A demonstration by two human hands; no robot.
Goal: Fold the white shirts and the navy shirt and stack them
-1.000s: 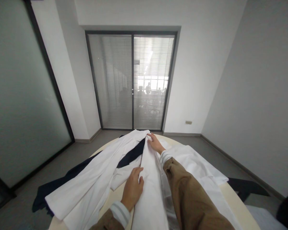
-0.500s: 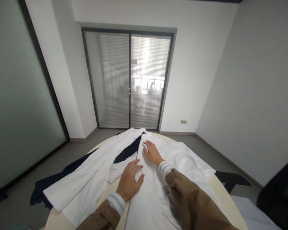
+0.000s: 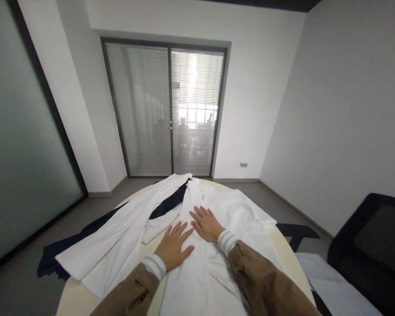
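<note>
A white garment, like a long coat or shirt (image 3: 197,285), lies spread over a round cream table (image 3: 77,298). My left hand (image 3: 174,246) rests with fingers spread at the edge of its front panel. Farther up the same panel, my right hand (image 3: 206,223) lies flat, fingers apart, on the cloth. Neither hand grips anything. On the left a long white sleeve or panel (image 3: 118,237) stretches toward the table's near left edge. Dark navy cloth (image 3: 169,202) shows between the white parts and hangs off the left side.
A black mesh chair (image 3: 375,245) stands at the right, with white cloth or paper (image 3: 332,281) on or near its seat. Beyond the table are a glass door with blinds (image 3: 166,109) and white walls. A frosted glass panel (image 3: 26,145) is at the left.
My right hand has moved down the garment slightly and flattened out. The fingers of my left hand have spread more onto the cloth. The view has turned right, showing more of the chair.
</note>
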